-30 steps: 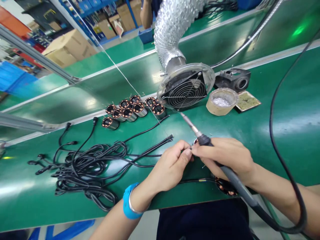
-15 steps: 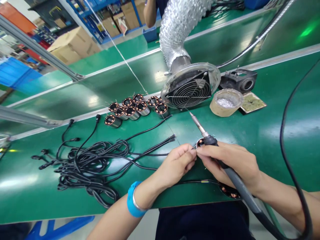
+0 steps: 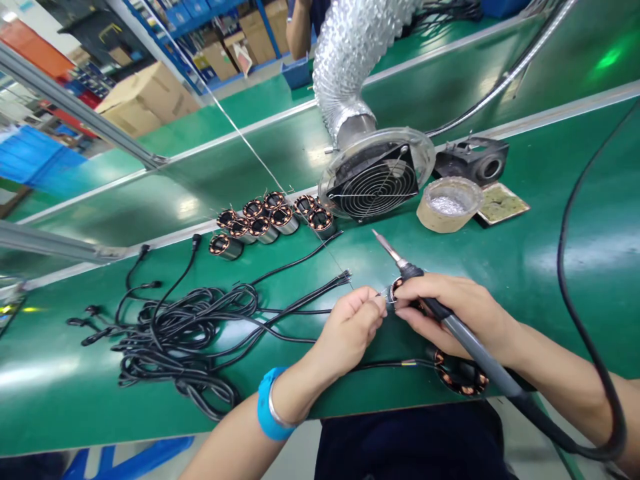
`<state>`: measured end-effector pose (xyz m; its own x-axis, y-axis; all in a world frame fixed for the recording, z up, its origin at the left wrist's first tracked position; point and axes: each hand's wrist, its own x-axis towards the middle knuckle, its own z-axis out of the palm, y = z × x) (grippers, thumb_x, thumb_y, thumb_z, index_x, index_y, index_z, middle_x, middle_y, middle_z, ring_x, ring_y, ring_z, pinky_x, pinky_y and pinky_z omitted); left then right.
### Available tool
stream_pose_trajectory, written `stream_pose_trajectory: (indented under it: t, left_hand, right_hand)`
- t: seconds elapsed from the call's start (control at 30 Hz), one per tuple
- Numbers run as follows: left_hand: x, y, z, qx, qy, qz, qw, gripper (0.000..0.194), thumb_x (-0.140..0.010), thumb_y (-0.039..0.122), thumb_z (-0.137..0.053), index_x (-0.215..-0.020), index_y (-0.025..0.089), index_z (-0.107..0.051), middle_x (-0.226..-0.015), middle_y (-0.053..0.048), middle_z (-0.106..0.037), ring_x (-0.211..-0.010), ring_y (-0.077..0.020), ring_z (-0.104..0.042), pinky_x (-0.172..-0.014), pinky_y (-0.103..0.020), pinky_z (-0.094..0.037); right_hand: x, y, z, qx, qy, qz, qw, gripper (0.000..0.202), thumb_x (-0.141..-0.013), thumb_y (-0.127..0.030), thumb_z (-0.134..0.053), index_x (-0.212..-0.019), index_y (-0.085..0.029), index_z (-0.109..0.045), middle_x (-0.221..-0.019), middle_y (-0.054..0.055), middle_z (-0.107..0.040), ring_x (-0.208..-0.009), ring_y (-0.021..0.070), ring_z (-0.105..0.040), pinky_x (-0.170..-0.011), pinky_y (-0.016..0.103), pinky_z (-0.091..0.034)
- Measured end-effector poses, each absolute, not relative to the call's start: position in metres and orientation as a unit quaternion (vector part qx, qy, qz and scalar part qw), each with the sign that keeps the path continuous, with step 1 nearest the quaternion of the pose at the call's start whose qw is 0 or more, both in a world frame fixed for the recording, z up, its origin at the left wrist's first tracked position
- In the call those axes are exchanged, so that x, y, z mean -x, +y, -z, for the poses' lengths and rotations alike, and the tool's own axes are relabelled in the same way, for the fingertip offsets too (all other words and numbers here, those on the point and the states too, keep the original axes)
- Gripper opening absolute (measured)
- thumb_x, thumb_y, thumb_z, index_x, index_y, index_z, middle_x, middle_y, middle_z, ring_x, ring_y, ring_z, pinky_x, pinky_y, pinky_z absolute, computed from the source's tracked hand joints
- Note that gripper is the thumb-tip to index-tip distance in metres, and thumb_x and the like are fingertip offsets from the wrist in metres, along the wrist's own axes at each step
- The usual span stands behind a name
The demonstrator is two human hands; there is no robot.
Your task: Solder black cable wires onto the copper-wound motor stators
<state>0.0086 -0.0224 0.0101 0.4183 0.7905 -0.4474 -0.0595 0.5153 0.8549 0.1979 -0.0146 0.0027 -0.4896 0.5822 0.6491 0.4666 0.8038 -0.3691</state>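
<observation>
My left hand pinches thin wire ends beside a copper-wound stator, which is mostly hidden behind my right fingers. Resting in my right hand is a soldering iron, its tip pointing up and left, clear of the wires; those fingers also close around the stator. A second stator lies near the table's front edge, with a black cable running to it from the left. A thin strand of wire slants down toward my left hand.
Coiled black cables cover the table's left part. Several stators stand along the back rail. A fume fan with a silver duct, a round pot and a sponge tray are behind my hands. Another person's arm shows beyond.
The soldering iron's tip has shifted slightly left and down. My fingertips have moved a little apart, showing more of the stator between them. The view has shifted slightly.
</observation>
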Motion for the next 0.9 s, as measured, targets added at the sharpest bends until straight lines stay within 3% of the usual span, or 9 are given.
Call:
stream_pose_trajectory:
  t: [0.2,0.4,0.63,0.8,0.9]
  left_hand:
    - [-0.008,-0.022,-0.006,-0.398,0.457,-0.287,0.742,0.054,-0.070,0.060,-0.064,-0.079,0.015,-0.036,-0.053,0.010,-0.030,-0.040,0.0032,-0.021,-0.040,-0.011,-0.016]
    - [-0.007,-0.022,-0.005,-0.400,0.456,-0.298,0.737,0.051,-0.075,0.059,-0.062,-0.081,0.016,-0.035,-0.053,0.010,-0.030,-0.040,0.0024,-0.019,-0.039,-0.012,-0.015]
    - [-0.015,-0.020,-0.007,-0.420,0.493,-0.325,0.689,0.041,-0.077,0.052,-0.056,-0.079,0.016,-0.036,-0.052,0.009,-0.027,-0.042,0.0012,-0.020,-0.042,-0.013,-0.016]
    - [-0.014,-0.022,-0.002,-0.484,0.517,-0.322,0.628,0.042,-0.085,0.053,-0.051,-0.077,0.014,-0.038,-0.056,0.007,-0.028,-0.048,0.0014,-0.023,-0.050,-0.014,-0.025]
    - [-0.014,-0.022,0.001,-0.506,0.531,-0.319,0.600,0.042,-0.087,0.052,-0.049,-0.076,0.013,-0.038,-0.057,0.006,-0.026,-0.051,0.0005,-0.025,-0.054,-0.014,-0.025]
  right_hand:
    - [-0.199,-0.016,-0.004,0.288,-0.870,-0.062,0.394,0.032,-0.084,-0.011,-0.059,-0.116,-0.018,-0.055,-0.094,-0.006,-0.064,-0.086,-0.0063,-0.059,-0.079,0.007,-0.047]
    - [-0.194,-0.014,-0.001,0.409,-0.786,-0.137,0.443,0.039,-0.085,-0.014,-0.064,-0.121,-0.016,-0.047,-0.089,-0.007,-0.065,-0.062,-0.0115,-0.050,-0.065,-0.005,-0.043]
    - [-0.192,-0.014,-0.001,0.385,-0.808,-0.094,0.437,0.042,-0.082,-0.011,-0.067,-0.121,-0.015,-0.051,-0.094,-0.008,-0.066,-0.066,-0.0146,-0.054,-0.064,-0.011,-0.040]
    - [-0.198,-0.017,-0.014,0.373,-0.816,-0.044,0.439,0.038,-0.083,-0.010,-0.066,-0.119,-0.013,-0.055,-0.100,-0.005,-0.067,-0.085,-0.0103,-0.063,-0.082,-0.006,-0.049]
    - [-0.205,-0.023,-0.025,0.385,-0.809,-0.025,0.443,0.038,-0.088,-0.007,-0.058,-0.125,-0.013,-0.055,-0.098,-0.006,-0.068,-0.092,-0.0111,-0.063,-0.087,-0.006,-0.048]
